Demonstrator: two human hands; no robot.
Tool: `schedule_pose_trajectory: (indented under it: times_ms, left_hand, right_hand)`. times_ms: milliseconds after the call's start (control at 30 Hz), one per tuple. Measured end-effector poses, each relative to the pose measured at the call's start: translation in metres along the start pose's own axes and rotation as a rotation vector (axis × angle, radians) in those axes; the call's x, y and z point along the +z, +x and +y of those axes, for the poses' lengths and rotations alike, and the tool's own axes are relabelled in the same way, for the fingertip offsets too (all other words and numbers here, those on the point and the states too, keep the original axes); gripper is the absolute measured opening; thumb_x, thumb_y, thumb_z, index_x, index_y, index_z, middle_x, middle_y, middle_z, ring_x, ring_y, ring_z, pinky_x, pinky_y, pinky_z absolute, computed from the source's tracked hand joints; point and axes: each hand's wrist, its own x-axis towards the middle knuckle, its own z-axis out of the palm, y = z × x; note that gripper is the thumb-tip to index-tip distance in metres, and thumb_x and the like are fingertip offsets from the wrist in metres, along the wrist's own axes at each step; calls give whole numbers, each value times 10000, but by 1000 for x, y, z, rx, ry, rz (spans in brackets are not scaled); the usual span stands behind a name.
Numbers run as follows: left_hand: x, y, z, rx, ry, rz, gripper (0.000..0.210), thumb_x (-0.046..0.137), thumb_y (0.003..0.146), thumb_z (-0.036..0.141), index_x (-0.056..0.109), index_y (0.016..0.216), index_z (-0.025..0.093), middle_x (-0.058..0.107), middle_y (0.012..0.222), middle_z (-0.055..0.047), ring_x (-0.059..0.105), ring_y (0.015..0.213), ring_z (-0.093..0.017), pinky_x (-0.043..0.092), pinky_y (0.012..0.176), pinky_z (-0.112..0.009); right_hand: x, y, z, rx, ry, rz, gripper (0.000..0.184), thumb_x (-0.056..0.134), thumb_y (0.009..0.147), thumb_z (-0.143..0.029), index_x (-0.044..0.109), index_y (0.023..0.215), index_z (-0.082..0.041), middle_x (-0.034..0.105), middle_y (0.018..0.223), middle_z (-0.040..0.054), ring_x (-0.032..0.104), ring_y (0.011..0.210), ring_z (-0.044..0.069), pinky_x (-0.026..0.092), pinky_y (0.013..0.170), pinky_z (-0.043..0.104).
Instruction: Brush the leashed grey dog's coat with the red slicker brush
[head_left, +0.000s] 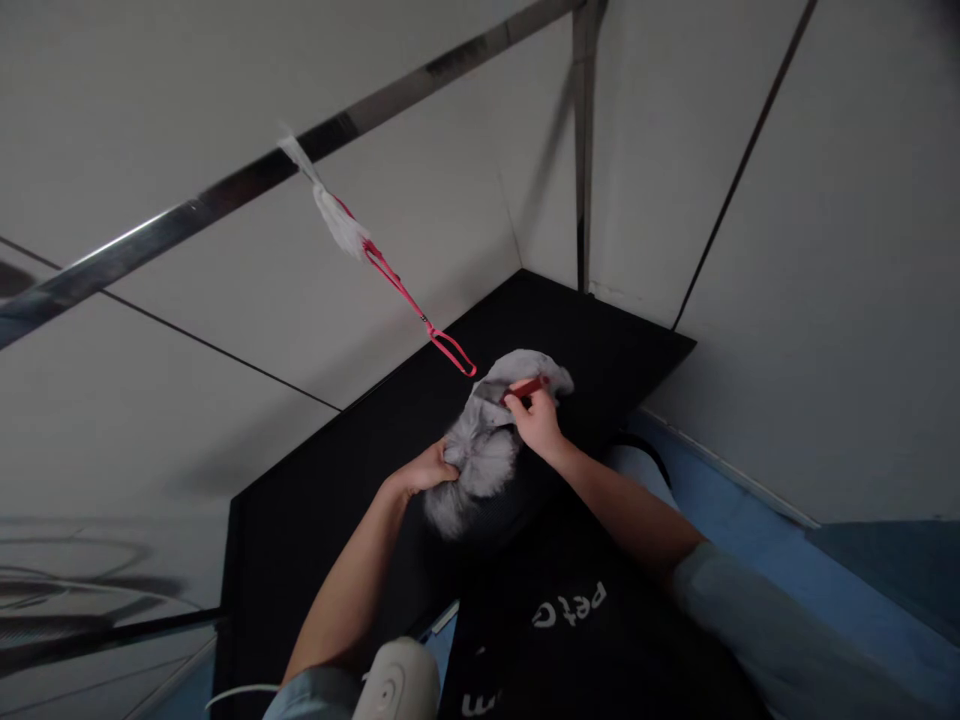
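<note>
A grey, fluffy animal [491,465] lies on the black grooming table [330,480]; its head cannot be clearly made out. My left hand [429,468] is closed on its fur at the near left side, thumb on top and the other fingers mostly hidden. In my right hand [538,418] is a slim red tool [534,387], pinched between thumb and fingers. The tool lies over the animal's far right side, against or just above the coat. Its working end is too small and dark to identify.
Above the table runs a metal bar [247,185] on an upright post [583,150]. From it hangs a pink loop leash [401,287], tied with white material [337,218], ending near the animal. A white rounded device [397,685] is close to my left arm. Pale walls enclose the table.
</note>
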Motion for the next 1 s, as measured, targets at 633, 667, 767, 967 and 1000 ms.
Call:
schedule_pose_trajectory:
  times_ms: [633,667,767,967,1000]
  left_hand:
    - [-3,6,-7,8,-61,-42,638,722,538,74,641,1163,177,735,939,-39,682,910,-249,555,840,-353]
    - [-3,6,-7,-1,-56,-46,618,723,537,74,650,1142,174,733,918,-35,683,899,-249,555,841,-357]
    - [-4,6,-7,-24,-44,-49,578,714,530,70,659,1097,168,721,858,-17,676,838,-234,554,799,-342]
    - [-5,5,-8,-37,-43,-65,554,708,545,82,677,1093,158,731,867,-38,670,837,-244,552,763,-328]
    - [-6,6,-9,-44,-36,-70,533,717,546,87,681,1073,156,724,849,-38,667,824,-241,550,752,-327]
  right_hand:
    - [1,20,0,38,-40,-3,161,649,826,-351,634,911,-215,718,879,55,685,841,231,567,799,382]
    - [1,20,-2,27,-37,-20,167,653,827,-356,642,915,-214,719,886,59,686,839,232,567,797,383]
    - [3,18,-3,80,-14,-249,166,713,775,-353,645,817,-207,682,728,33,664,687,225,560,679,369]
    - [4,25,-2,17,-53,-5,151,660,827,-356,638,889,-221,706,853,52,674,800,225,552,748,360]
    - [5,24,-3,3,-47,-54,147,666,825,-351,639,888,-221,704,846,45,671,793,219,548,743,350]
